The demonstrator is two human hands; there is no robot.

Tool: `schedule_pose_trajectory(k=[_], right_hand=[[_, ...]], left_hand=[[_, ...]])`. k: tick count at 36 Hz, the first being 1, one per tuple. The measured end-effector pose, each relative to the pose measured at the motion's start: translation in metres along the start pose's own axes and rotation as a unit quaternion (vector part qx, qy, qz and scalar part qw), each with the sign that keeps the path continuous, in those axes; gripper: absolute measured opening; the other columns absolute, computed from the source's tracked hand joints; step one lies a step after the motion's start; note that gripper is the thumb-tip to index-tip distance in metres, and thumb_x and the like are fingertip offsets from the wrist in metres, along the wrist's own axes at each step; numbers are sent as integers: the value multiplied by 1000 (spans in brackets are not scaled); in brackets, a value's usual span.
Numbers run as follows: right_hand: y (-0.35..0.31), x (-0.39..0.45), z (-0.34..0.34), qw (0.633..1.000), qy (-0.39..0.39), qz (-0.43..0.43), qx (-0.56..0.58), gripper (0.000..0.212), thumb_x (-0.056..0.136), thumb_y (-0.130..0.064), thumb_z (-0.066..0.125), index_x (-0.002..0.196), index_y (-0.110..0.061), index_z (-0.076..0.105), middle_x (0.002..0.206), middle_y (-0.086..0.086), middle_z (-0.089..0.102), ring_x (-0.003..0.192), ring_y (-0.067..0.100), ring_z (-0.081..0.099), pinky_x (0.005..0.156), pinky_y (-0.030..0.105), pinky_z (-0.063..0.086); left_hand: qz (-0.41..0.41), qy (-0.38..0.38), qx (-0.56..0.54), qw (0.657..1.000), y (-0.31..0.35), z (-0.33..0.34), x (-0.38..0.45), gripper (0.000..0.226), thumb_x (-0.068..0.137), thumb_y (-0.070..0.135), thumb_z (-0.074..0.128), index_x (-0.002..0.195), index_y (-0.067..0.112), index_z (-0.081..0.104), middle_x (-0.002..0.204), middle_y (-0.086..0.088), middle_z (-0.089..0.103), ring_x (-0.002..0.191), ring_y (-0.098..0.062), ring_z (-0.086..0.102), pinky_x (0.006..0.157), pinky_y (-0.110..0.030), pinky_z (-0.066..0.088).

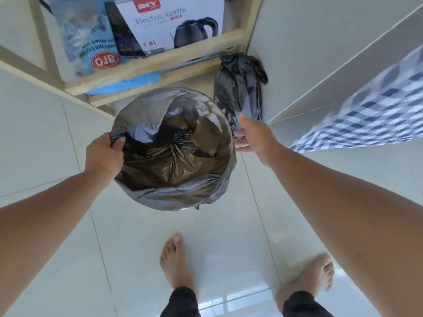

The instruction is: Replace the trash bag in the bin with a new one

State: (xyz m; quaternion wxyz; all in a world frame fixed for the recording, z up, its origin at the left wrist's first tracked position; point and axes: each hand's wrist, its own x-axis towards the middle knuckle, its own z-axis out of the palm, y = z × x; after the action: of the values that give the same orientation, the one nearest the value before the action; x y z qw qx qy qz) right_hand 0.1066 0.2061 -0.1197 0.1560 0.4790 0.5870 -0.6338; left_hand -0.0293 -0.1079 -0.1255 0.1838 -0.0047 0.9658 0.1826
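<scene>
Left hand (104,156) pinching new bag (174,152) at bin's left rim; right hand (254,138) spread wide beside right rim; bare floor (217,236) near.

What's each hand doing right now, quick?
Left hand: closed, gripping the trash bag at the bin's rim.
Right hand: open, fingers spread at the rim's far side, gripping nothing.
</scene>
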Motion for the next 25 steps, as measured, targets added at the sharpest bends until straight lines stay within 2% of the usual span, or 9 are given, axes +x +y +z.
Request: schedule_pose_trajectory(k=[4, 9, 12, 14, 16, 18, 21, 23, 25], right_hand=[[-27, 29, 6, 924, 196, -161, -285, 64, 91, -33, 56, 148, -19, 29, 148, 10, 34, 113, 33, 58, 89, 39, 48], [-57, 60, 14, 877, 201, -154, -407, 102, 83, -46, 69, 155, -28, 0, 161, 16, 12, 124, 37, 54, 92, 42, 49], [-68, 76, 17, 878, 179, -125, -426, 114, 80, -44, 75, 155, -24, -9, 154, 17, 32, 120, 35, 56, 92, 43, 49], [-65, 84, 17, 891, 168, -90, -411, 90, 84, -28, 72, 152, -9, 16, 135, 17, 53, 112, 31, 62, 83, 40, 54], [-56, 88, 17, 890, 166, -79, -417, 13, 88, -9, 60, 98, 0, 59, 104, 18, 68, 79, 18, 74, 53, 28, 55], [-44, 92, 17, 877, 168, -103, -438, 29, 89, -2, 54, 61, -7, 47, 89, 17, 71, 61, 17, 70, 44, 26, 48], [-28, 89, 12, 886, 193, -130, -402, 11, 86, -1, 54, 76, 1, 60, 92, 19, 68, 88, 34, 67, 66, 28, 45], [-13, 81, 3, 890, 214, -144, -376, 14, 85, 1, 53, 92, 0, 64, 95, 20, 67, 83, 35, 62, 67, 29, 43], [2, 67, -8, 888, 223, -167, -366, 14, 83, 1, 49, 87, -1, 62, 85, 20, 61, 73, 32, 54, 64, 29, 40]], left_hand=[[-18, 22, -6, 1000, -7, -8, 15, 37, 99, 37, 48, 110, 5, 62, 107, -21, 68, 98, -43, 61, 79, -41, 45], [-21, 26, -33, 999, -13, -10, 26, 35, 94, 42, 51, 96, 10, 64, 94, -16, 68, 91, -39, 62, 77, -40, 47], [-23, 32, -51, 998, -14, -9, 26, 35, 92, 44, 50, 91, 11, 63, 89, -14, 66, 87, -37, 61, 73, -39, 46], [-19, 40, -50, 998, -17, -5, 25, 39, 92, 44, 49, 94, 8, 63, 93, -18, 67, 89, -39, 61, 76, -42, 48], [-10, 45, -48, 998, -20, -1, 22, 40, 93, 43, 48, 96, 6, 63, 95, -20, 67, 90, -40, 60, 76, -42, 46], [-11, 46, -57, 997, -22, 3, 21, 41, 94, 43, 46, 99, 5, 62, 96, -19, 65, 92, -40, 59, 76, -41, 44], [-35, 40, -80, 995, -23, 4, 22, 44, 93, 46, 45, 106, 8, 62, 105, -20, 67, 97, -41, 61, 83, -47, 49], [-66, 33, -98, 992, -22, 6, 18, 46, 91, 49, 46, 108, 9, 61, 108, -19, 67, 99, -41, 61, 86, -51, 51], [-98, 29, -114, 988, -20, 8, 12, 45, 91, 50, 47, 109, 11, 61, 109, -18, 66, 99, -40, 61, 87, -51, 52]])
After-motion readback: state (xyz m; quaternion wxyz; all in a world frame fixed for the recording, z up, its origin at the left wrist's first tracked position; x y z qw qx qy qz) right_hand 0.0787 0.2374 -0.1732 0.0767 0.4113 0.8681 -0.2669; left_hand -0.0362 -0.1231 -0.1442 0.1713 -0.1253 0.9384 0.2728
